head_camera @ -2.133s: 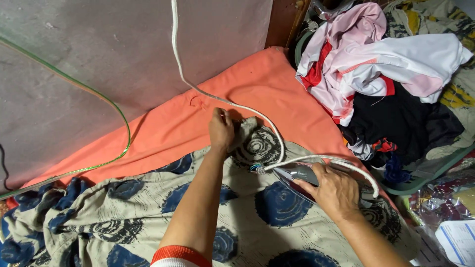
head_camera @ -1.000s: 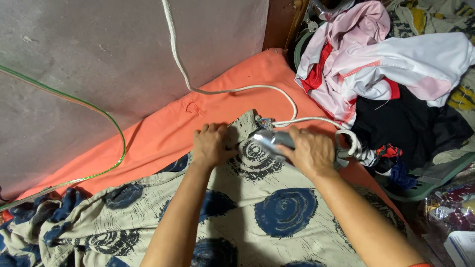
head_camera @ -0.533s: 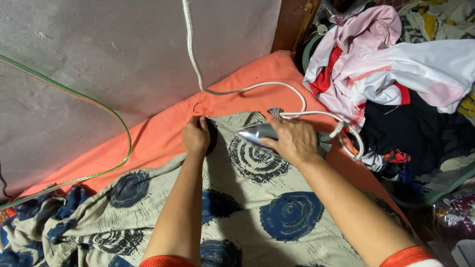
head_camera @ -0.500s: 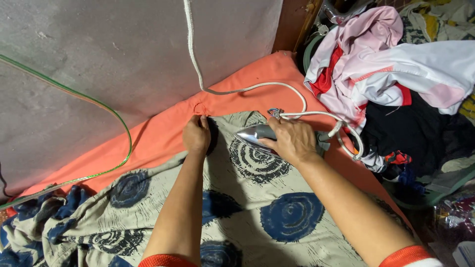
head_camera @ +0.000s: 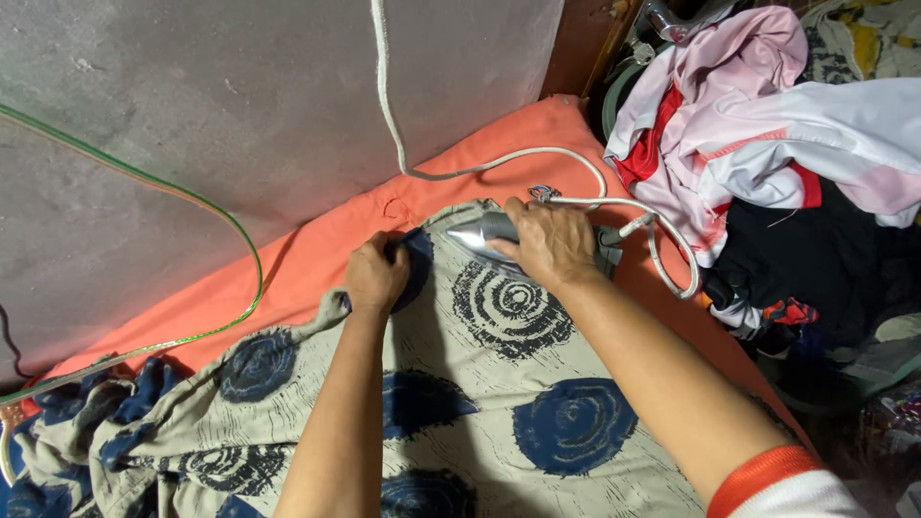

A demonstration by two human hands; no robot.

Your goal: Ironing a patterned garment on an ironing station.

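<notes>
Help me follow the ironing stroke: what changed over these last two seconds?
The right hand pushed the iron up the cloth from its right edge to the top edge. The left hand slid leftward and now pinches the cloth's edge. Grip on the iron, cord, orange pad and clothes pile unchanged.

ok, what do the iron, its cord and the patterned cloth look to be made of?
Silver clothes iron: likely metal or metallised plastic, glossy, with bright highlights on its nose; the right hand covers the rest. White cord: looks braided fabric sheathing, matte, though texture is faint. Beige cloth with dark blue circles: thin woven fabric, matte, draping and wrinkling softly; the left hand pins it.
</notes>
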